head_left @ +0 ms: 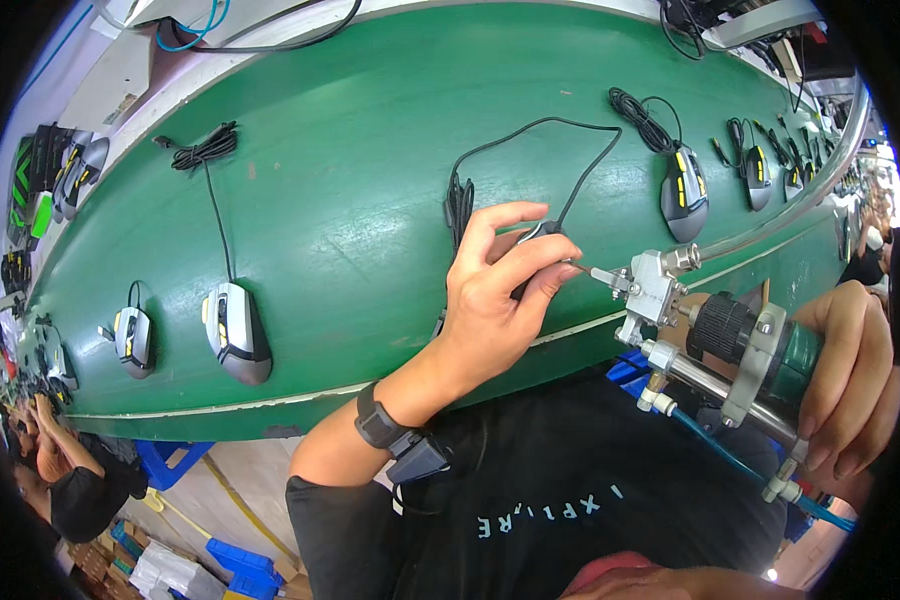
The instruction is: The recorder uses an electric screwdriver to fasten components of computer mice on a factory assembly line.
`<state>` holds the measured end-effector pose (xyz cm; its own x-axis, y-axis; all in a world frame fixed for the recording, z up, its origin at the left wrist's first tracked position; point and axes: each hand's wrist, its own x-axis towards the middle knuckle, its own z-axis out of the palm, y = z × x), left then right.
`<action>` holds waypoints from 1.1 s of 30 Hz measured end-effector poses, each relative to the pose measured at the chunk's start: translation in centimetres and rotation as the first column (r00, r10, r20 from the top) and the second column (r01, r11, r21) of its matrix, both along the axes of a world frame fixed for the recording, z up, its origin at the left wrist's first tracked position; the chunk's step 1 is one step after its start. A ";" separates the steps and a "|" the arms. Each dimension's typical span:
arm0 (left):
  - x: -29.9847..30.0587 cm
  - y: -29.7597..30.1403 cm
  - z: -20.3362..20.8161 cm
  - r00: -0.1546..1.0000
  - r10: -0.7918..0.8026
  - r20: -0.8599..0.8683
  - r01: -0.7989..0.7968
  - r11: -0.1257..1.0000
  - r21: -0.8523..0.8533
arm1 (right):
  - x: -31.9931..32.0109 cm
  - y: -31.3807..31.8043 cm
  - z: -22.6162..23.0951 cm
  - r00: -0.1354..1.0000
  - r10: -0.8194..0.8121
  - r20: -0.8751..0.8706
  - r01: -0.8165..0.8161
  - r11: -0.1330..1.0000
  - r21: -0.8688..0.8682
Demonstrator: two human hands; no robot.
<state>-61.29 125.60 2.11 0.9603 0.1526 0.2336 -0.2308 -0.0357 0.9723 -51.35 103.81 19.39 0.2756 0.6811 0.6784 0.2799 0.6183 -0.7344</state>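
My left hand [505, 285] is closed around a dark computer mouse [542, 232], mostly hidden behind my fingers. Its black cord [540, 122] loops away over the green conveyor belt [370, 150] to a tied bundle beside my hand. On the right, my right hand [850, 375] grips a metal nozzle tool [650, 290] with a black knurled knob and a blue air hose [705, 432]. The thin tip of the tool points left and reaches the fingertips of my left hand; whether it touches the mouse I cannot tell.
Grey-black mice [235, 330] with cords lie left on the belt, another mouse [684, 195] to the right, with several beyond it. A curved metal pipe [810, 195] runs behind the tool. Stacked mice [80, 170] stand at far left. Another person [80, 480] works at lower left near blue crates [240, 565].
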 end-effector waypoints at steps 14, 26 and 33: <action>-0.9 1.3 -0.2 0.993 -0.108 -0.042 0.104 0.991 -0.084 | -0.4 2.0 -0.4 0.996 0.082 -0.040 -0.076 0.988 0.132; -1.2 2.0 -1.6 0.958 -0.287 -0.020 0.269 0.920 -0.286 | -1.0 3.6 -0.2 0.986 0.155 -0.060 -0.125 0.929 0.348; -1.4 2.6 -1.6 0.942 -0.334 -0.015 0.311 0.892 -0.326 | -1.6 4.0 -0.1 0.988 0.116 -0.098 -0.073 0.928 0.366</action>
